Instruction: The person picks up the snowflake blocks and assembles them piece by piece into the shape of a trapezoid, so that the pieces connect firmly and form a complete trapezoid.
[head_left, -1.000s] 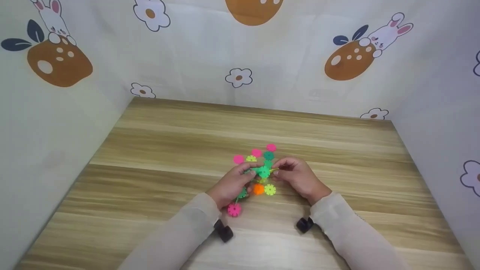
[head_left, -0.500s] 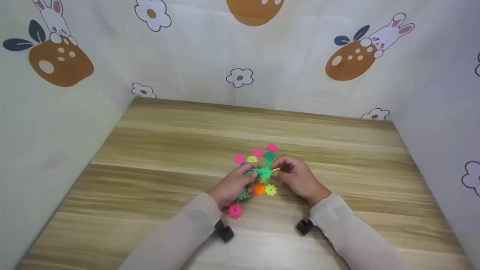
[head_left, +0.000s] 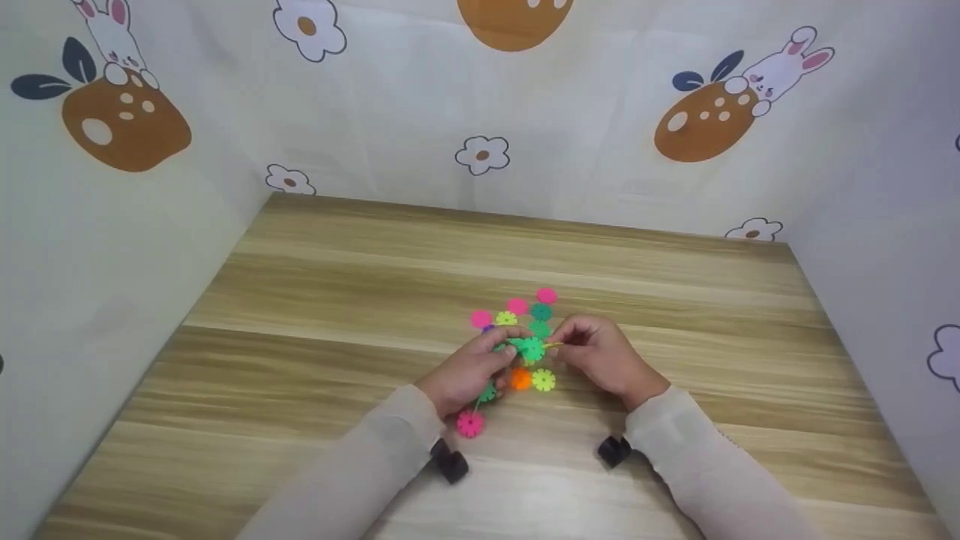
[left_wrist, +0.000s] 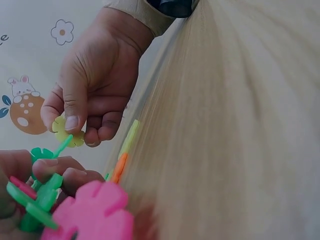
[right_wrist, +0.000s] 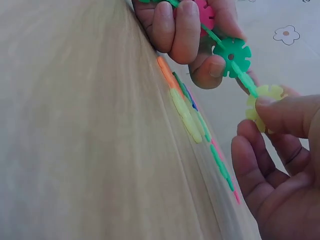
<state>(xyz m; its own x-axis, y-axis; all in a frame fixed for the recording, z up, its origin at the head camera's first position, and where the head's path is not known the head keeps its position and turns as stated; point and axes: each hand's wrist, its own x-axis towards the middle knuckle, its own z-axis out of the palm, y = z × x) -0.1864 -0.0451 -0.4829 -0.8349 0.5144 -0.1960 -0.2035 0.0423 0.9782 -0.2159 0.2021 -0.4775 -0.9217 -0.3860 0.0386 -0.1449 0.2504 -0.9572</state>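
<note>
My left hand point(head_left: 469, 367) holds a chain of interlocking snowflake discs above the table. A pink disc point(left_wrist: 95, 215) hangs at the chain's near end, below the wrist in the head view. At its other end are bright green discs point(right_wrist: 240, 52), one seen edge-on. Between thumb and fingertips, my right hand point(head_left: 604, 360) pinches a yellow disc point(right_wrist: 272, 91). The edge-on green disc meets the yellow disc's rim, right at my right thumb. Part of the chain is hidden inside the left fingers.
Loose snowflake discs lie flat just beyond and below the hands: an orange disc point(head_left: 520, 379), a yellow-green disc point(head_left: 544, 380), a dark green disc point(head_left: 541, 311) and several pink ones, such as the far pink disc point(head_left: 547, 295). Cloth walls point(head_left: 405, 105) border the wooden table point(head_left: 337, 255).
The right hand shifts very slightly right, and the yellow disc in it changes its tilt a little. The left hand keeps its hold on the chain.
</note>
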